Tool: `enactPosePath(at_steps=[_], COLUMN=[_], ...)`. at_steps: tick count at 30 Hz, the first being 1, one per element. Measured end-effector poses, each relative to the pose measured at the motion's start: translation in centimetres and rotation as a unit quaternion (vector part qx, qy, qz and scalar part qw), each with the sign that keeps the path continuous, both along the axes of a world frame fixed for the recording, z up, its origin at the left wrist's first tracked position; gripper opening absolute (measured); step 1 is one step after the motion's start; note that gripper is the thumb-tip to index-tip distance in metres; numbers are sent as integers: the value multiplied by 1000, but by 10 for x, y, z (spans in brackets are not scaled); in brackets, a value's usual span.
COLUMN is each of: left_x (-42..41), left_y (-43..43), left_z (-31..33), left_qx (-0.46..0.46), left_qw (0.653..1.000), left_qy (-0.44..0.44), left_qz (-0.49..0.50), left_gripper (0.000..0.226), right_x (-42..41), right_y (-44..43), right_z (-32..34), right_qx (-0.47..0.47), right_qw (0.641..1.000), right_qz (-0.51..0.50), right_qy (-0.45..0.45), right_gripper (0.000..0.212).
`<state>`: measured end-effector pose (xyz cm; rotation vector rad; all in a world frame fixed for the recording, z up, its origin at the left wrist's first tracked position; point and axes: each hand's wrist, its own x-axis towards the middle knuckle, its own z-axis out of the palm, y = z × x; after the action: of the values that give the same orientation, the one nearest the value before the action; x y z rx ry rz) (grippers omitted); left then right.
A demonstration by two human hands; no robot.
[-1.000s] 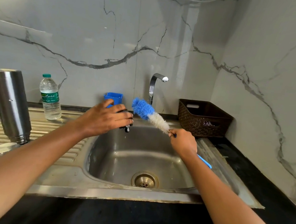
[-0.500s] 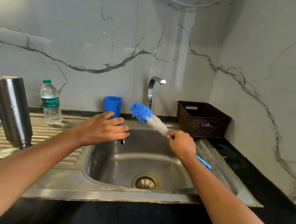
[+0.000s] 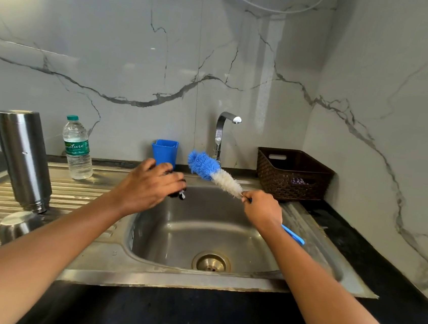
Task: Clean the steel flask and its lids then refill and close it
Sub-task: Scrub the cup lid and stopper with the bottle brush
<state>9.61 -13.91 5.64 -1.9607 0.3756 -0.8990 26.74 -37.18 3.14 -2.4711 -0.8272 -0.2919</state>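
Observation:
The steel flask (image 3: 23, 157) stands upside down on the ribbed draining board at the left. A steel cup lid (image 3: 17, 225) lies mouth down in front of it. My left hand (image 3: 149, 186) is closed over a small black inner lid (image 3: 177, 194) above the sink's back left corner; most of the lid is hidden. My right hand (image 3: 262, 207) grips the blue handle of a bottle brush (image 3: 214, 173). Its blue and white bristles point up and left, close to the lid but apart from it.
The steel sink (image 3: 200, 229) with a brass drain (image 3: 211, 263) lies below both hands. A tap (image 3: 223, 134) stands behind it, with no water running. A plastic water bottle (image 3: 77, 147), a blue cup (image 3: 164, 152) and a brown basket (image 3: 293, 174) line the back wall.
My left hand has drawn back a little to the left with the lid, and the brush tip has moved slightly away from it. The camera has tilted up.

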Motion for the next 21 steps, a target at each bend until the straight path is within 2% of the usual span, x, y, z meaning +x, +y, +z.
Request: enactPosePath(at_steps=[3,4,5,6,7,9,10,11,12,13,14,16,19,21], left_x=[1,-1,-1,-2,-3,-9,-13,-18,-26,-36,-48,-75,-118,-143], left_y=[-8,-13,-15,-16,-17,-18,-16,-13,-9,-5,-1,10,25,31], left_z=[-1,-1,1,4,7,10,11,11,11,11,10,8,2,-2], left_qx=[9,-55,-169,-302,-436,-664,-750,-803,-830,-840,-839,-820,-816,-786], left_qw=[998,997,983,949,891,739,657,593,555,539,540,563,566,595], left_qy=[61,61,42,9,-14,-39,-38,-42,-50,-55,-56,-54,-4,16], left_qz=[-18,15,57,93,125,103,68,38,23,26,39,87,114,167], left_gripper=[35,39,44,50,54,54,51,48,47,51,58,67,68,77], right_x=[0,0,1,0,0,-1,-2,-4,-5,-6,-8,-11,-16,-20], right_y=[0,0,1,1,2,3,2,3,4,6,8,11,15,18], right_z=[-1,-1,-1,-1,-1,-1,-1,-1,-2,-2,-3,-3,-6,-7], right_qx=[-4,-5,-4,-2,1,6,11,14,16,15,14,8,3,3], right_qw=[1000,1000,1000,1000,1000,1000,1000,999,999,999,999,999,999,998], right_qz=[-1,1,2,2,3,9,11,15,19,24,28,32,40,46], right_qy=[0,-1,0,1,5,17,23,30,32,32,30,28,34,41], right_gripper=[30,30,30,30,29,29,29,29,29,29,29,29,28,28])
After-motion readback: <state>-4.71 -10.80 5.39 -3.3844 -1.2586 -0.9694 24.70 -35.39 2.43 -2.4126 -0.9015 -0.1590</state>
